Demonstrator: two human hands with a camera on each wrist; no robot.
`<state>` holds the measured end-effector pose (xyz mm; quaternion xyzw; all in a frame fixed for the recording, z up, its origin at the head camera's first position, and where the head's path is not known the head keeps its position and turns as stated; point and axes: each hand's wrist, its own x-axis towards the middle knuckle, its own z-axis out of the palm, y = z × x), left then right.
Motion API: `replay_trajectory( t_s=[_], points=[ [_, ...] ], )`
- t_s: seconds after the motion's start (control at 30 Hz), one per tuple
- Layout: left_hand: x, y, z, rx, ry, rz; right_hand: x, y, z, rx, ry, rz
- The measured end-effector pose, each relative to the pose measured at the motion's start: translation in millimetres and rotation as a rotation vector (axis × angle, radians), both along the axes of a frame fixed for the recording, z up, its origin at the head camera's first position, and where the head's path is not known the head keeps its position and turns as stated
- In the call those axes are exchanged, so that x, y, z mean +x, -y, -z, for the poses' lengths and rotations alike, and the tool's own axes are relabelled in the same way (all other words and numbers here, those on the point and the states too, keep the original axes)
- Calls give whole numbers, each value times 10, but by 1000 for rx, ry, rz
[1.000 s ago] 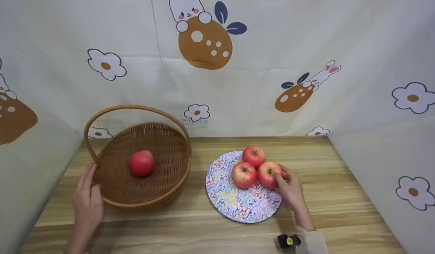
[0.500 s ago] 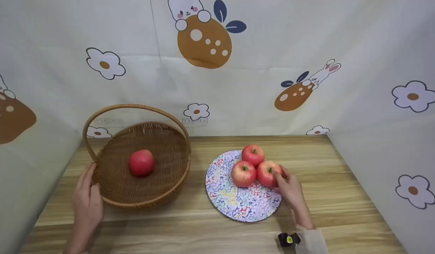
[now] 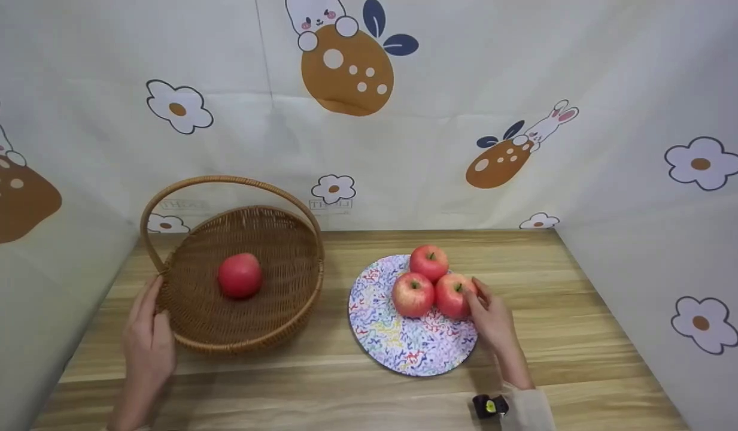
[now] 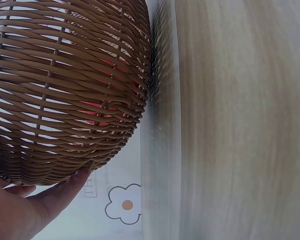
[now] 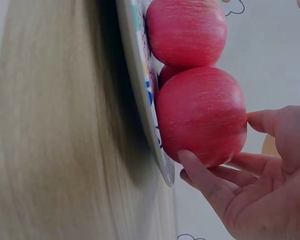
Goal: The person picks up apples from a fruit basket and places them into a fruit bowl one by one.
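A brown wicker basket (image 3: pixel 285 251) with a tall arched handle stands on the left, and one red apple (image 3: pixel 240 275) lies inside it. My left hand (image 3: pixel 148 347) rests against the basket's outer left side; in the left wrist view its fingertips touch the woven wall (image 4: pixel 65 110). On the right, a round multicoloured plate (image 3: pixel 392 347) carries three red apples in a cluster. My right hand (image 3: pixel 494 320) holds the rightmost apple (image 3: pixel 454 296), thumb and fingers around it. In the right wrist view that apple (image 5: pixel 202 115) sits against the plate's surface (image 5: pixel 145 95).
Two other apples, one at the back (image 3: pixel 428 262) and one in front (image 3: pixel 413 294), crowd the held one. A small black object (image 3: pixel 489 407) shows beside the right sleeve. Behind the wooden table (image 3: pixel 321 389) hangs a printed cloth (image 3: pixel 416 143).
The head view shifts slightly. My right hand and the apple it holds move very slightly left. The left hand and the basket stay in place.
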<state>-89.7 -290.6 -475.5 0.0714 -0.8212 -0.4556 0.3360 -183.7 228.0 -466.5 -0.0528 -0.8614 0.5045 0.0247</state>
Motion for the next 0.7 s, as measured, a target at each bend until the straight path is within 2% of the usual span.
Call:
replay_trajectory(
  t_s=[0.4,0.7],
  points=[
    [7,-1,-18,2,27,0,27,-27,-63,-20,-74,-3],
    [7,6,-18,-2,38,-6,77,-8,-195,-12,-90,23]
  ],
)
